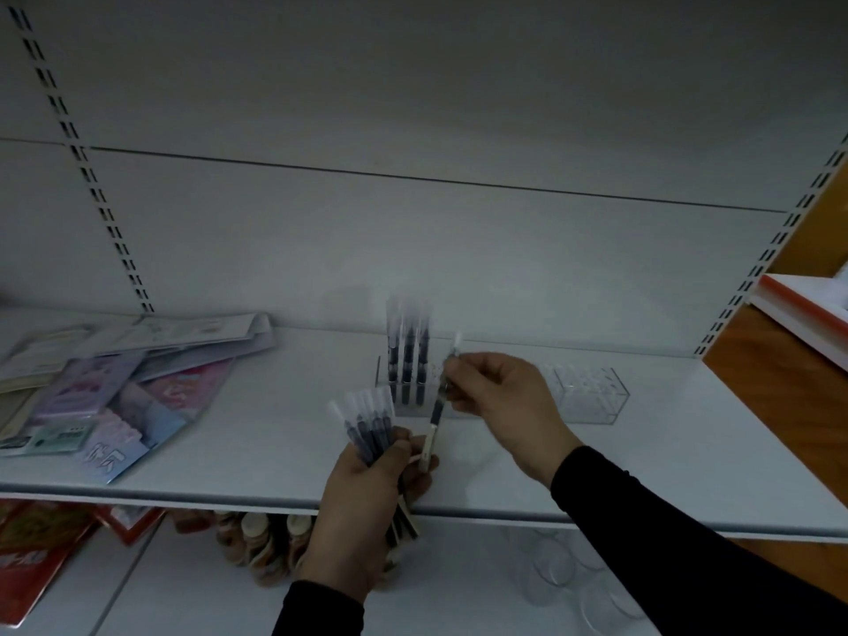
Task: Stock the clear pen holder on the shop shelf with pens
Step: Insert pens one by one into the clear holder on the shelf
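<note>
Barely started imo: three pens (407,355) stand in the clear pen holder (404,392) mid-shelf, right hand (498,392) pinches another pen (440,401) beside it, left hand (367,493) grips a spare bundle (369,424).

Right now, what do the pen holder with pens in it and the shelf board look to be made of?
The clear rectangular pen holder looks like glossy transparent plastic, perhaps acrylic: the dark pens standing in it show through its walls. The white shelf board looks like matt painted sheet metal, judging by its thin folded front lip and even, dull surface; the picture is blurred, so neither is certain.
</note>
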